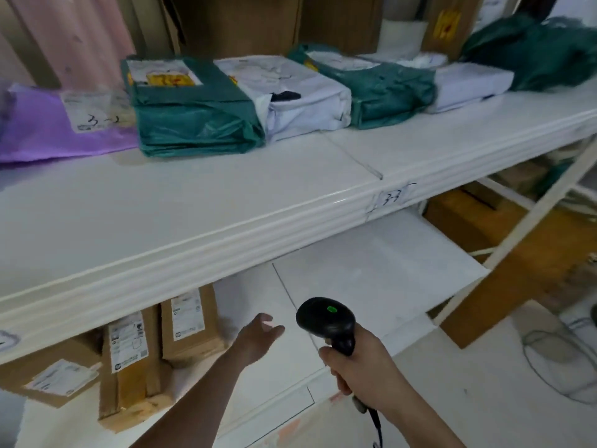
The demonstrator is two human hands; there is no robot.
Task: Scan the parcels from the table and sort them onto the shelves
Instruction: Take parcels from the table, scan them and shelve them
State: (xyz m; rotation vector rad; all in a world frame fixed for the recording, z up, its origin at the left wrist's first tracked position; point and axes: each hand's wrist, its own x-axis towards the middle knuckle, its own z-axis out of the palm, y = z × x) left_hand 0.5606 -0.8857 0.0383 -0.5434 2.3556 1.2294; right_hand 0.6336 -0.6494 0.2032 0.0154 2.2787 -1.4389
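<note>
Parcels (200, 106) line upper shelf (226, 202); cardboard boxes (129, 357) crowd lower shelf (371, 276).

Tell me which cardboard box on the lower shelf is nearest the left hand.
The rightmost box, standing upright just left of the open left hand; the other two sit farther left.

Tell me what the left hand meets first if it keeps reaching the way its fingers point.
Probably nothing: the left hand reaches under the upper shelf over bare lower shelf; depth unclear.

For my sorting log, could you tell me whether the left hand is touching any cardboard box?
Apart: the head view shows the left hand open, with white shelf visible between it and the nearest cardboard box.
</note>
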